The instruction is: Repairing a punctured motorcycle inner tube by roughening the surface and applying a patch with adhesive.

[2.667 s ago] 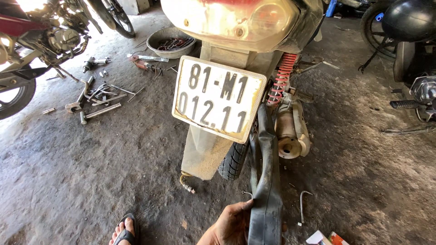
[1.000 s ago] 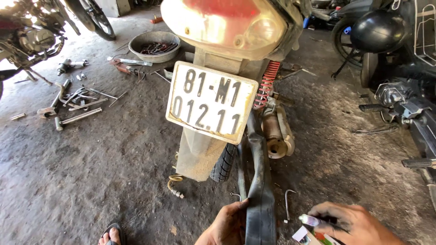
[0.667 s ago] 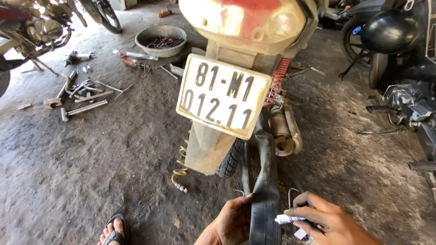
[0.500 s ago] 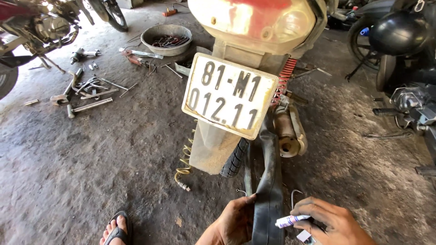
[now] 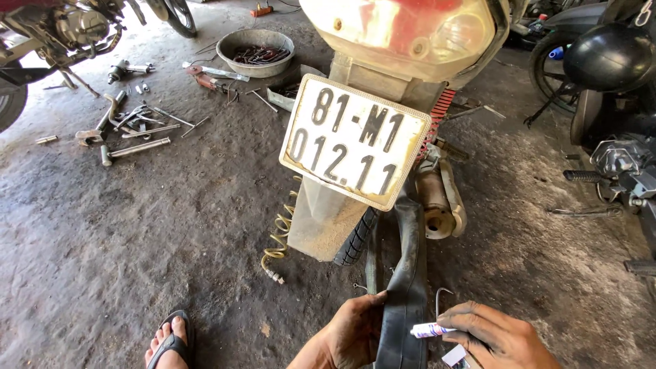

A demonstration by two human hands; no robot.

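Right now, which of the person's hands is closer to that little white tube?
The right hand: its fingers pinch the small white tube. The left hand is apart from it, gripping the black inner tube on the other side.

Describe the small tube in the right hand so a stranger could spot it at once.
Start at the motorbike's white number plate and follow the black inner tube hanging below it, held by the left hand. Just right of it, the right hand pinches a small tube between its fingers. It is the only white, slim, printed thing against black rubber.
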